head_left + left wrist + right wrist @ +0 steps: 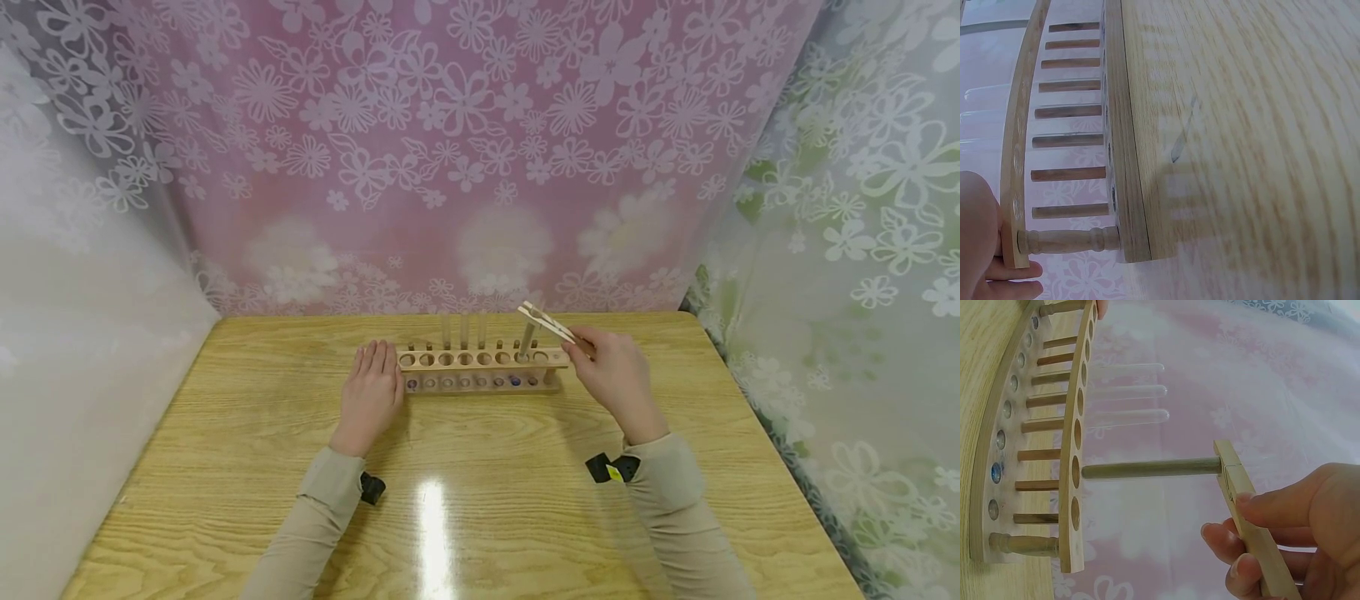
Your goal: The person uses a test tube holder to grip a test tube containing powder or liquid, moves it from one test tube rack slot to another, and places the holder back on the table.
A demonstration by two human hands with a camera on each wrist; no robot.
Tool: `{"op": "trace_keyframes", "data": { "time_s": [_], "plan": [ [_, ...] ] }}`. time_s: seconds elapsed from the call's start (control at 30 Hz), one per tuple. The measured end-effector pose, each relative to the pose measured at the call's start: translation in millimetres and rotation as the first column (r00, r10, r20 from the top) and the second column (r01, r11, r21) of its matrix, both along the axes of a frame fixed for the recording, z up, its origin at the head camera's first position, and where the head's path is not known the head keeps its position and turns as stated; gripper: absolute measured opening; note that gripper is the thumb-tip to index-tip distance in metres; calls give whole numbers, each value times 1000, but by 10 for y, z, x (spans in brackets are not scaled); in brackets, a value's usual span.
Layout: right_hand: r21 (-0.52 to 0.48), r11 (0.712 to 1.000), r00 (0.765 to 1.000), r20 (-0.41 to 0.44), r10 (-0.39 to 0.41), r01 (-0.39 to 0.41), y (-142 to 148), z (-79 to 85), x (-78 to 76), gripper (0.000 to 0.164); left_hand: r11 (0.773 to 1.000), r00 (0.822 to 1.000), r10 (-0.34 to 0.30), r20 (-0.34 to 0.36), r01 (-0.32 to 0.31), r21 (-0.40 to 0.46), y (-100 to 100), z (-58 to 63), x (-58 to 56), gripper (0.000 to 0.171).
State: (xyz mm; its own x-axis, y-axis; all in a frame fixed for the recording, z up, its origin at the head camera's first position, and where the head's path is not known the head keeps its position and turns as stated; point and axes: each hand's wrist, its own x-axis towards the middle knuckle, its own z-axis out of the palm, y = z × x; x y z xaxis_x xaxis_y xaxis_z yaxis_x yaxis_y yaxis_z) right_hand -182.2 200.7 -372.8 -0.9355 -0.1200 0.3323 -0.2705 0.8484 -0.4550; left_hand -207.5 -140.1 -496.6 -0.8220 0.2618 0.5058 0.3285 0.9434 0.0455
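Note:
My right hand [615, 375] holds a wooden test tube clamp [1257, 544], thumb on one side and fingers round the other. In its jaws is the top of a grey-green test tube [1150, 467], which stands nearly upright over the wooden test tube rack [483, 392]. The tube's rounded lower end is right at a hole near the rack's right end, as the right wrist view shows. My left hand [372, 387] grips the rack's left end; in the left wrist view its fingertips [1025, 270] show past the end of the top rail.
Several clear test tubes [1125, 417] stand upside down on pegs at the rack's back. Several other pegs [1069, 174] are bare. The rack stands near the far edge of the wooden table [487, 500]. A pink flowered curtain [450, 167] hangs behind it.

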Motion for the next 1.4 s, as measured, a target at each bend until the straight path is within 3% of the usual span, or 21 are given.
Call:
{"op": "trace_keyframes", "data": {
  "time_s": [0.4,0.7,1.4],
  "plan": [
    [22,1000,999,-37,1,0,49,44,18,32,1000,1000,2,-13,-2,-2,2,-12,-11,43],
    [22,999,1000,-16,-25,26,106,57,41,33,1000,1000,2,-29,-2,-9,8,-3,-9,42],
    [37,999,999,0,-36,36,195,-72,46,30,1000,1000,-2,3,2,-7,2,7,-5,42]
  ]
}}
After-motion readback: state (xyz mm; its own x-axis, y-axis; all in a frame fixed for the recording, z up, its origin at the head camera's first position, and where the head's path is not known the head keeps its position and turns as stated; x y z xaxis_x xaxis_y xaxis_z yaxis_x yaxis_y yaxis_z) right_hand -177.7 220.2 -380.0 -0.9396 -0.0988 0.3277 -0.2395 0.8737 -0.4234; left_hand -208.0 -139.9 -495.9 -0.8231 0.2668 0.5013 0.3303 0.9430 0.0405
